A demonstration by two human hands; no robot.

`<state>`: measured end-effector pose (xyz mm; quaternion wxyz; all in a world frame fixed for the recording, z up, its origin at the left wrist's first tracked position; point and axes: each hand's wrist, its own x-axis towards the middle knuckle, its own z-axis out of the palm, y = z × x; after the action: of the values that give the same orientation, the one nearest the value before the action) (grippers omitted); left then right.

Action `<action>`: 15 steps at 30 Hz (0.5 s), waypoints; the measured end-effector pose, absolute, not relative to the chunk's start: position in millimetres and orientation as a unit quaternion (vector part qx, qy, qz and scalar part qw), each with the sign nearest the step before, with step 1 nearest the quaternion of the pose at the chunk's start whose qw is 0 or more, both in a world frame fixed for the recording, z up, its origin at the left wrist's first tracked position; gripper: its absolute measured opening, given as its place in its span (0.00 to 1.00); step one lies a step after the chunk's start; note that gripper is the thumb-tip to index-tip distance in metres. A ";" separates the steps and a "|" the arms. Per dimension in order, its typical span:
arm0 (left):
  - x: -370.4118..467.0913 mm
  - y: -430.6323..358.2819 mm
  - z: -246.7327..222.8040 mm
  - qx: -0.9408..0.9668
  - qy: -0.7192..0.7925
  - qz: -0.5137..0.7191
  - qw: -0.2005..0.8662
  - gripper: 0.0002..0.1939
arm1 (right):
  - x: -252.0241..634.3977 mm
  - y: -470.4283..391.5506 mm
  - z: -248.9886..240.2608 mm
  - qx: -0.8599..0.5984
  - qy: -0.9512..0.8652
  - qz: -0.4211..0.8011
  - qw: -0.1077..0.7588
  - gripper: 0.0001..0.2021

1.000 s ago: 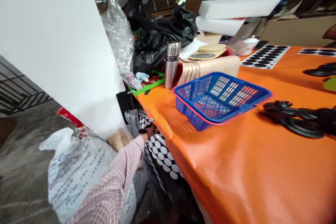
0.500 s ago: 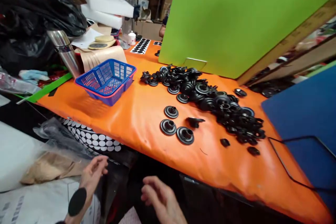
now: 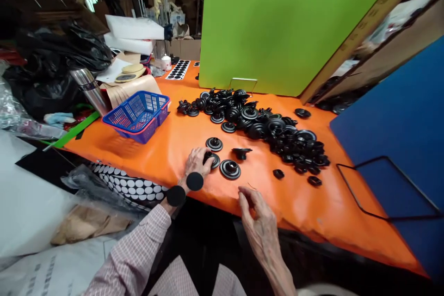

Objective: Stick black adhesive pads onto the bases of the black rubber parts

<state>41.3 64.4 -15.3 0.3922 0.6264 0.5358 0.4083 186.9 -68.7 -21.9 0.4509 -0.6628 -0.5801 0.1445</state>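
Note:
My left hand (image 3: 197, 163) is at the table's front, its fingers curled round the stem of a black round stepped part (image 3: 215, 161), which they partly cover. Two black round pads (image 3: 194, 181) sit on that wrist and forearm. My right hand (image 3: 257, 215) hovers at the front edge with thumb and fingers apart, holding nothing. Between the hands lies another black stepped disc (image 3: 230, 169), stem up. A similar disc (image 3: 214, 144) lies just behind, and a tipped one (image 3: 242, 153) rests to the right.
A long heap of black parts (image 3: 256, 129) stretches across the orange table (image 3: 180, 148). Two small black nuts (image 3: 278, 174) lie near its right end. Blue and pink baskets (image 3: 138, 113) stand left. A green board (image 3: 277, 23) rises behind; a blue panel (image 3: 398, 138) stands right.
Both hands have come up from below the table edge. My left hand has reached the discs and closed on one; my right has moved up and right to the edge. The view has shifted.

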 end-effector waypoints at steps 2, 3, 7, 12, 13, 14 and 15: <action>37.0 60.7 -13.9 0.607 0.541 0.399 0.423 0.04 | 177.7 -75.9 -13.9 -0.651 -0.580 0.167 0.460 0.10; 35.0 57.0 -11.6 0.600 0.541 0.393 0.440 0.06 | 170.9 -77.4 -7.6 -0.635 -0.585 0.181 0.471 0.09; 30.8 35.8 2.6 0.597 0.540 0.373 0.462 0.06 | 138.7 -73.1 20.2 -0.533 -0.661 0.181 0.496 0.12; 27.5 14.4 16.6 0.634 0.551 0.394 0.374 0.05 | 120.4 -64.1 30.8 -0.489 -0.766 0.105 0.405 0.21; 27.3 13.3 17.1 0.629 0.557 0.398 0.369 0.05 | 119.7 -63.9 30.4 -0.488 -0.776 0.092 0.389 0.21; 27.3 13.4 16.5 0.614 0.565 0.404 0.375 0.05 | 119.0 -64.6 29.9 -0.486 -0.783 0.084 0.380 0.21; 27.4 14.7 14.8 0.586 0.572 0.413 0.398 0.05 | 118.2 -66.1 29.7 -0.483 -0.787 0.079 0.377 0.21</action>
<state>27.4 14.7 14.8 0.3984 0.5858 0.5722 0.4131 118.2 -66.1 29.7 0.3770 -0.4826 -0.7866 0.0791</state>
